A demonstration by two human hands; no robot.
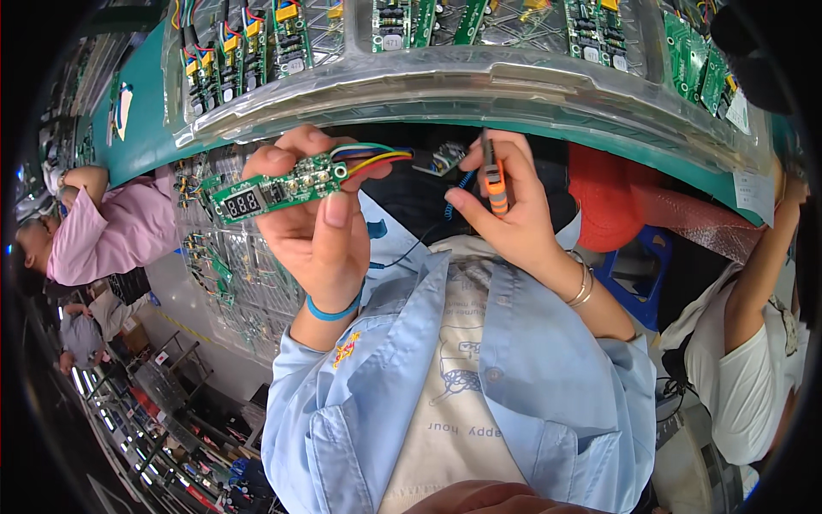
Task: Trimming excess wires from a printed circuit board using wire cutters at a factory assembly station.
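Observation:
My left hand (321, 240), with a blue band on its wrist, holds up a narrow green circuit board (274, 190) with a small dark number display. Coloured wires (377, 158) run from the board's right end to a small connector piece (441, 158). My right hand (514, 223), with thin bracelets on the wrist, grips a small orange-handled tool (491, 184) upright, its dark tip close to that connector piece. A thin coiled blue cord (454, 193) hangs below the tool. Both hands are raised in front of my light blue shirt (479, 377).
A clear plastic tray (445, 77) with several green circuit boards lies on the green bench (145, 120) above the hands. More trays of boards (231, 265) are stacked at the left. A person in pink (111, 231) is at the left, a person in white (753, 343) at the right.

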